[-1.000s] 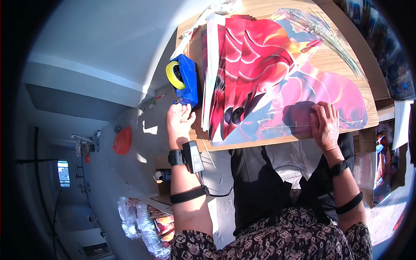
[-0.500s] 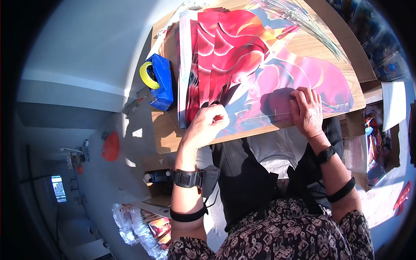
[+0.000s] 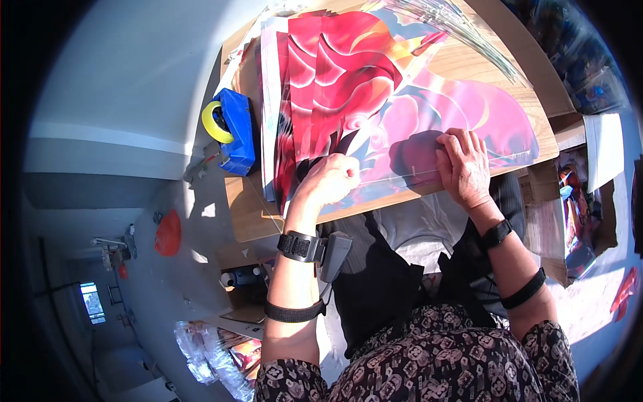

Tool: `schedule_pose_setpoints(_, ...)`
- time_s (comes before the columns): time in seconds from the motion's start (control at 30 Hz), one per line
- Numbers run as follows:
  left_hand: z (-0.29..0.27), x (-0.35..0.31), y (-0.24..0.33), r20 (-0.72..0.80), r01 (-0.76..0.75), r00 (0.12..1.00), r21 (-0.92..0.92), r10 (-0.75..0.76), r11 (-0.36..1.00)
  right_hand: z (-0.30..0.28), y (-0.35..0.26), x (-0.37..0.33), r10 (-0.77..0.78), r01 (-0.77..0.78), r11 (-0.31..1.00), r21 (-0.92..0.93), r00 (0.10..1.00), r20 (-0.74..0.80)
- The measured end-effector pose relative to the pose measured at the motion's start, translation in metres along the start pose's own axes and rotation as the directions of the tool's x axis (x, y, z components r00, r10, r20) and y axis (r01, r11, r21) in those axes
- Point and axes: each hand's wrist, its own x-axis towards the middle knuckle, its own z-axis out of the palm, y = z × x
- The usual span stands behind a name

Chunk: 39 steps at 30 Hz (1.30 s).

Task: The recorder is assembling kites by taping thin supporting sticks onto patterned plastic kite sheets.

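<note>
A stack of glossy sheets printed in red, pink and orange swirls (image 3: 375,87) lies on a wooden table (image 3: 249,214). My left hand (image 3: 329,179) rests on the near edge of the sheets, its fingers curled and pinching at a clear film there. My right hand (image 3: 463,166) lies flat on the pink lower part of the top sheet, fingers spread, pressing it down near the table's front edge. Both wrists wear black bands.
A blue tape dispenser with a yellow roll (image 3: 231,130) stands at the table's left end. Thin clear strips (image 3: 462,27) fan out at the far right. A cardboard box of colourful packs (image 3: 576,201) sits to my right, plastic-wrapped bundles (image 3: 214,348) on the floor at left.
My left hand moved from the table's left edge near the tape dispenser rightward onto the sheets' near edge. The right hand stayed pressed on the pink sheet.
</note>
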Motion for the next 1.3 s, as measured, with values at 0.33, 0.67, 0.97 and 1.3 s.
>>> schedule_pose_setpoints(0.33, 0.01, -0.001, 0.0, -0.129, -0.036, 0.991, 0.089, 0.048, 0.995, -0.001, -0.001, 0.001, -0.019, 0.019, 1.0, -0.018, 1.0, 0.015)
schedule_pose_setpoints(0.67, 0.008, 0.001, -0.013, -0.249, 0.055, 0.966, -0.074, -0.071, 0.996, -0.001, -0.001, 0.0, -0.037, 0.037, 0.999, -0.025, 0.999, 0.023)
schedule_pose_setpoints(0.97, 0.014, -0.015, -0.024, -0.406, -0.056, 0.913, -0.014, 0.046, 0.998, 0.002, -0.001, 0.001, -0.021, 0.022, 0.999, -0.025, 1.0, 0.005)
schedule_pose_setpoints(1.3, -0.08, -0.085, -0.119, -0.827, -0.099, 0.294, -0.524, -0.479, 0.846, 0.002, 0.0, -0.002, -0.021, 0.023, 0.998, -0.059, 0.999, 0.037)
